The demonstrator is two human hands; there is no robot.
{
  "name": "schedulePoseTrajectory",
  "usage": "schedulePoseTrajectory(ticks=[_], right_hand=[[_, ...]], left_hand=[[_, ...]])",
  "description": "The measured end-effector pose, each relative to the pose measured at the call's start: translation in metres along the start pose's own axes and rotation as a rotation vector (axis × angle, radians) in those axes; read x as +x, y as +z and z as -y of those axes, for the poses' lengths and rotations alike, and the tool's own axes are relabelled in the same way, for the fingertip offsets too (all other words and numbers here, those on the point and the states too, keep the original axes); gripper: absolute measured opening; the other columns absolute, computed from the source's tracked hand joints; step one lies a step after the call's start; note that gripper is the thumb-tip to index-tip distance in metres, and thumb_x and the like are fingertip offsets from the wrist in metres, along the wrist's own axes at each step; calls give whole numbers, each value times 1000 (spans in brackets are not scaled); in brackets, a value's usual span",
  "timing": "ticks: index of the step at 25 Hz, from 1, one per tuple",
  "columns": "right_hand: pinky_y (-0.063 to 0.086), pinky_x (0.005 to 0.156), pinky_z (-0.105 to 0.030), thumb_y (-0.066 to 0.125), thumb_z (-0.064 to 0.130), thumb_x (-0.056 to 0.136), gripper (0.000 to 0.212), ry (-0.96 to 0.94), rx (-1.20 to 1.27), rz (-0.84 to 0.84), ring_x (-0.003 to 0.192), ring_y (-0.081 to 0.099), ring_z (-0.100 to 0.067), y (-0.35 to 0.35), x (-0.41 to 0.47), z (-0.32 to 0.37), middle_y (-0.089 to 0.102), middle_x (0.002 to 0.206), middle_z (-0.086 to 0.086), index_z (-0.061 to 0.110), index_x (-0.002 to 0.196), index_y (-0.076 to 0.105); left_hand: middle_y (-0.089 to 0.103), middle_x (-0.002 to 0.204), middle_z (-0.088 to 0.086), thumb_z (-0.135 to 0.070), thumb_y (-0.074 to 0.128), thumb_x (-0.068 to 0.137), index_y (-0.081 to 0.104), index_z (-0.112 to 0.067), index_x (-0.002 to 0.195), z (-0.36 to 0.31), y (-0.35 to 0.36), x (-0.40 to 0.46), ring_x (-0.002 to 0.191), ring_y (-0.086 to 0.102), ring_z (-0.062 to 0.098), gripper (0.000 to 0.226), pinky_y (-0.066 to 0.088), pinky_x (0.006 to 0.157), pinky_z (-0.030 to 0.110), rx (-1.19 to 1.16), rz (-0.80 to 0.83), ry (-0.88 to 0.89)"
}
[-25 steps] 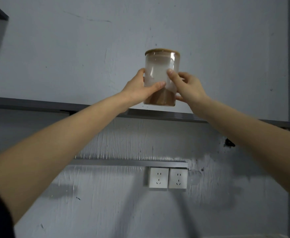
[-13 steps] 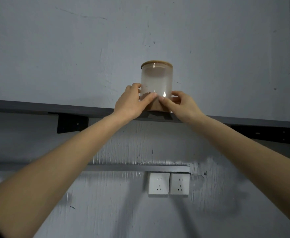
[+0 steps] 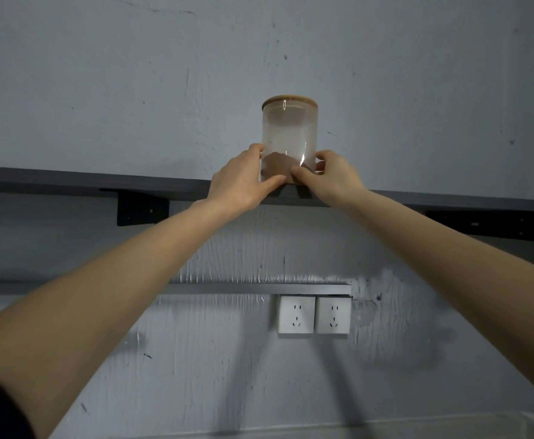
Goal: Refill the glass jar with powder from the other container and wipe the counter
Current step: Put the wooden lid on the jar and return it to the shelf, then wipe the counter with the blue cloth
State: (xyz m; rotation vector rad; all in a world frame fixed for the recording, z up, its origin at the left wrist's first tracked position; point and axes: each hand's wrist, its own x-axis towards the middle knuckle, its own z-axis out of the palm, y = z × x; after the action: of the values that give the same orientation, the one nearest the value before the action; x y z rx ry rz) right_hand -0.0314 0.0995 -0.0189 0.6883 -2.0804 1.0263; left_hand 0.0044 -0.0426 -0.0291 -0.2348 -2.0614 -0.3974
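A glass jar point(image 3: 289, 134) with a wooden lid stands upright on a dark wall shelf point(image 3: 69, 182), high in the head view. A little brown powder lies in its bottom; the glass above is cloudy. My left hand point(image 3: 243, 182) wraps the jar's lower left side, thumb across the front. My right hand point(image 3: 332, 179) holds the lower right side, thumb meeting the left one at the base. Both arms reach up. The other container and the counter's top are out of sight.
Black brackets point(image 3: 142, 207) carry the shelf against a grey wall. Below runs a metal rail point(image 3: 259, 288) with two white sockets point(image 3: 314, 315) under it. A pale edge of a counter point(image 3: 449, 426) shows at the bottom right.
The jar has come down from the air onto the shelf and been pushed back on it. Both hands slid down to its base and still hold it.
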Motion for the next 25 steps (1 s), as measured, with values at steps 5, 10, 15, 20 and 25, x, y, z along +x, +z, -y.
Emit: schedulePoseTrajectory(ticks=[5, 10, 15, 20, 25], right_hand=[[22, 108, -41, 46, 36, 90, 62, -182, -262, -92, 130, 33, -29, 10, -19, -11, 35, 142, -14, 10, 140, 20], [-6, 112, -44, 34, 44, 86, 68, -405, -515, -229, 142, 4, -22, 29, -50, -44, 11, 154, -8, 18, 143, 7], [-11, 112, -39, 38, 47, 83, 72, -471, -555, -226, 140, 1, -20, 55, -81, -74, 10, 153, -11, 20, 142, 7], [-13, 111, -38, 35, 53, 81, 73, -360, -523, -113, 139, 1, -22, 93, -126, -117, 13, 153, -11, 23, 142, 7], [-5, 111, -48, 30, 56, 80, 75, -222, -516, 30, 140, 0, -22, 136, -168, -164, 7, 154, -8, 25, 141, 2]], left_hand=[[28, 149, 9, -42, 38, 91, 16, -14, 140, 7, 5, -11, 135, 27, 29, 60, 24, 108, 51, 244, -7, 122], [5, 154, 12, -45, 24, 90, 1, -16, 142, 22, 27, -44, 141, -4, 34, 64, -9, 109, 54, 457, -123, 240], [5, 153, 14, -45, 24, 90, 2, -17, 142, 42, 61, -91, 138, -3, 30, 63, -11, 112, 48, 452, -156, 299], [5, 151, 11, -51, 8, 89, 3, -16, 142, 73, 106, -149, 138, -1, 30, 64, -12, 111, 46, 436, -26, 217], [23, 149, 19, -46, 20, 90, 13, -13, 141, 100, 158, -206, 137, 15, 36, 62, 7, 106, 59, 433, 145, 129]])
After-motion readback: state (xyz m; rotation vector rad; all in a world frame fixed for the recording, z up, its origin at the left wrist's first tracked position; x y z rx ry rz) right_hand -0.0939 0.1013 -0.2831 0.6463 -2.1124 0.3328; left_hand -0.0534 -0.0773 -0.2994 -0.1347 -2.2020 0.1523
